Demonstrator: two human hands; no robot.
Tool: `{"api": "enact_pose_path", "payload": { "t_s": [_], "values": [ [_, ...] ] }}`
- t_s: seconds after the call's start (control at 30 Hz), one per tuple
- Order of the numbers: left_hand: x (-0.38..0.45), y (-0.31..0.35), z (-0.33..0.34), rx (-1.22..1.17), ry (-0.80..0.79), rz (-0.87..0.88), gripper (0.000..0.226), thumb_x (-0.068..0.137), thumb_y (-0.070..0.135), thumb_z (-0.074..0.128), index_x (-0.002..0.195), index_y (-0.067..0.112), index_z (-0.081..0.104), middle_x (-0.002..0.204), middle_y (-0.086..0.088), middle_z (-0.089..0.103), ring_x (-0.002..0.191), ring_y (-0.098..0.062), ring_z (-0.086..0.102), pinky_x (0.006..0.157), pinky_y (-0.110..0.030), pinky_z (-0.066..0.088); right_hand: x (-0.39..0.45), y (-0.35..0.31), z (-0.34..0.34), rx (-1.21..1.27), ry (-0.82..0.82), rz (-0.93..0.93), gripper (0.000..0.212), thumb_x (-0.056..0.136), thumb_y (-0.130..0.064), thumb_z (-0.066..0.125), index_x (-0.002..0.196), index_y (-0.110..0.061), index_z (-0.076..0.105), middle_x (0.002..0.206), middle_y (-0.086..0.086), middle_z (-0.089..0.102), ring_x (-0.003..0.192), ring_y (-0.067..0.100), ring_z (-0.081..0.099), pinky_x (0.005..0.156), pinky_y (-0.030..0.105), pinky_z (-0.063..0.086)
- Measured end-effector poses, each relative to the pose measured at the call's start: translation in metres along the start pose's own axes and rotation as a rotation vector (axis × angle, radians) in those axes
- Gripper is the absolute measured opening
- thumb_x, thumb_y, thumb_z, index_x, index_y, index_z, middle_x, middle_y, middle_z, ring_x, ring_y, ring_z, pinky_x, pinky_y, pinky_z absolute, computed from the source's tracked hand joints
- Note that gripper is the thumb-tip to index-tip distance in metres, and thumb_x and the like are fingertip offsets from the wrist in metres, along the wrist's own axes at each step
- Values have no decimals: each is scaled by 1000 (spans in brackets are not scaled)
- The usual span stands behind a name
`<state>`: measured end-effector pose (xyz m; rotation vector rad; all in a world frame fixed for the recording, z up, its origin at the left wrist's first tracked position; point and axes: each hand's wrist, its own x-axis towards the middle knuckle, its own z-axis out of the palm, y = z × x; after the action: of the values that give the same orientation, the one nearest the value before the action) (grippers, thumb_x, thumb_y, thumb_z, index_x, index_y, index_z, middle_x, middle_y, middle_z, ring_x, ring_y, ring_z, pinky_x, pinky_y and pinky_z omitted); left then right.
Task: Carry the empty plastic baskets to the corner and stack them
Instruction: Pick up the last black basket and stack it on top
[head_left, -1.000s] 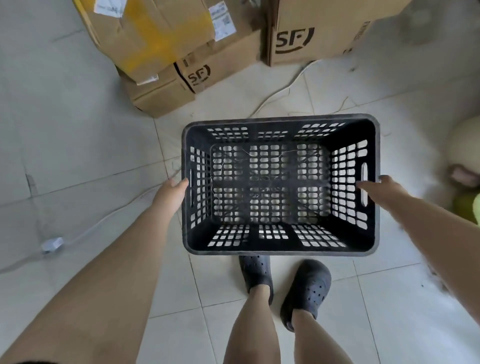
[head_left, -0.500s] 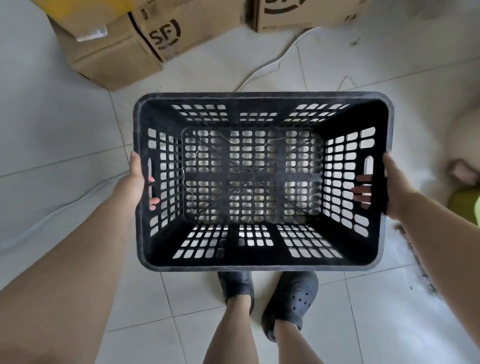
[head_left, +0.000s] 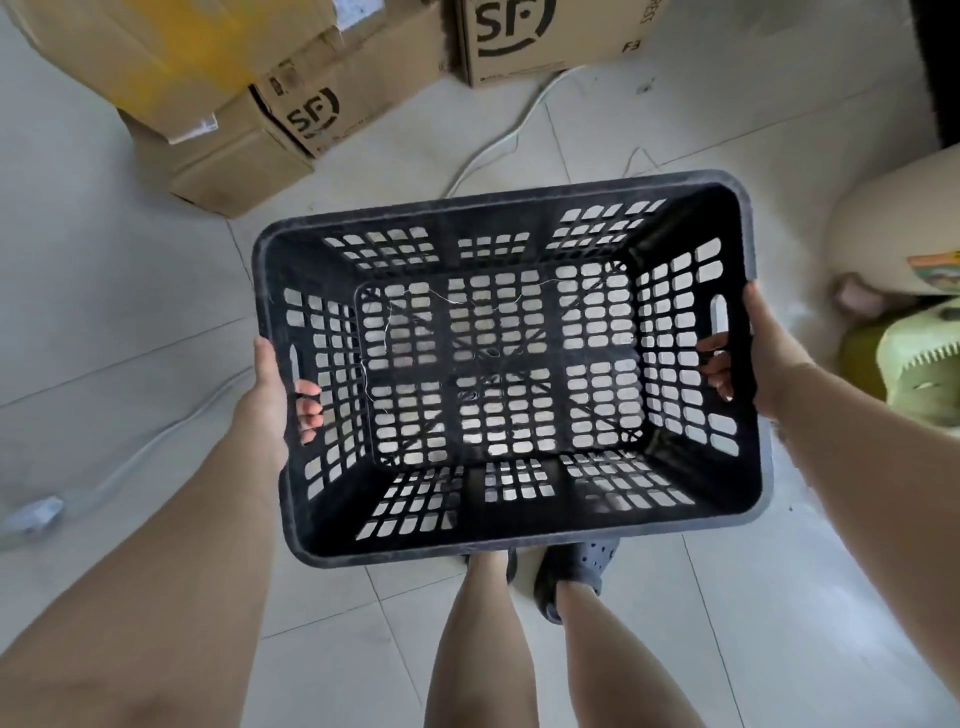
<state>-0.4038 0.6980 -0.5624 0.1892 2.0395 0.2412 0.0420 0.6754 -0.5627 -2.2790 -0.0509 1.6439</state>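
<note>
A black plastic basket (head_left: 519, 208) with slotted walls and floor hangs in the air in front of me, empty and tilted a little to the right. My left hand (head_left: 270, 395) grips its left handle slot, fingers showing through on the inside. My right hand (head_left: 763, 358) grips the right handle slot the same way. My legs and dark clogs show below the basket.
Cardboard boxes marked SF (head_left: 311, 109) stand on the tiled floor at the back. A white cable (head_left: 498, 140) runs across the tiles to a plug (head_left: 36, 514) at the left. A beige object and a green item (head_left: 914, 364) sit on the right.
Both hands took hold of the basket's handles and lifted it off the floor. It now sits higher, closer to me and slightly rotated; the view has shifted so the boxes appear nearer.
</note>
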Motion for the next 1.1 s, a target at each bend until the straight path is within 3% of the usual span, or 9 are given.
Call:
{"api": "enact_pose_path", "payload": {
  "t_s": [0.2, 0.37, 0.43, 0.6, 0.63, 0.73, 0.83, 1.03, 1.1],
  "values": [
    [-124, 23, -46, 16, -20, 40, 80, 87, 77, 20, 73, 6, 55, 36, -2, 49, 42, -20, 51, 49, -29, 35, -121, -8, -53, 74, 108, -17, 75, 81, -79, 36, 67, -7, 53, 33, 0, 43, 28, 14, 38, 44, 25, 26],
    [-232, 47, -86, 64, -11, 174, 80, 87, 77, 22, 74, 6, 57, 33, 0, 51, 28, -13, 48, 47, -30, 36, -232, 0, -109, 205, 130, -37, 80, 65, -87, 39, 68, -9, 56, 57, 8, 49, 34, 14, 38, 39, 18, 28],
    [-271, 56, -97, 90, -17, 215, 80, 87, 77, 23, 73, 6, 56, 34, -1, 51, 27, -13, 46, 47, -29, 35, -274, 7, -131, 250, 142, -47, 81, 63, -87, 41, 68, -9, 58, 53, 6, 48, 32, 14, 36, 39, 17, 27],
    [-344, 78, -112, 169, -34, 342, 82, 85, 79, 24, 74, 5, 58, 32, 0, 50, 26, -13, 44, 44, -28, 35, -367, 28, -173, 378, 221, -81, 106, 27, -102, 45, 73, -8, 59, 47, 1, 46, 37, 15, 38, 39, 19, 29],
    [-356, 83, -111, 187, -39, 367, 84, 84, 80, 23, 73, 5, 58, 31, 0, 49, 25, -12, 44, 44, -28, 34, -384, 32, -179, 397, 246, -95, 105, 30, -101, 45, 75, -8, 60, 46, 0, 48, 37, 15, 39, 39, 19, 29],
    [-383, 97, -105, 226, -90, 452, 86, 83, 81, 20, 72, 5, 57, 29, 0, 47, 22, -11, 42, 40, -24, 31, -429, 52, -194, 486, 299, -124, 81, 63, -90, 45, 69, -10, 58, 40, -2, 47, 34, 14, 38, 40, 19, 27],
    [-409, 105, -94, 299, -170, 520, 86, 84, 80, 14, 71, 5, 54, 28, 0, 45, 20, -13, 39, 41, -23, 29, -461, 85, -204, 604, 365, -143, 71, 79, -80, 41, 68, -11, 55, 33, -4, 44, 28, 11, 36, 40, 17, 25],
    [-465, 114, -57, 459, -287, 680, 84, 83, 81, 17, 69, 7, 53, 31, -1, 43, 43, -22, 40, 45, -28, 27, -506, 166, -209, 848, 493, -121, 78, 68, -88, 40, 62, -12, 55, 42, 0, 47, 31, 12, 37, 40, 20, 27],
    [-485, 114, -41, 498, -324, 727, 83, 82, 82, 19, 67, 8, 52, 27, 1, 42, 36, -21, 42, 45, -27, 27, -519, 194, -209, 920, 543, -100, 81, 62, -90, 40, 60, -11, 55, 42, 1, 44, 34, 14, 35, 41, 21, 28]
  ]
}}
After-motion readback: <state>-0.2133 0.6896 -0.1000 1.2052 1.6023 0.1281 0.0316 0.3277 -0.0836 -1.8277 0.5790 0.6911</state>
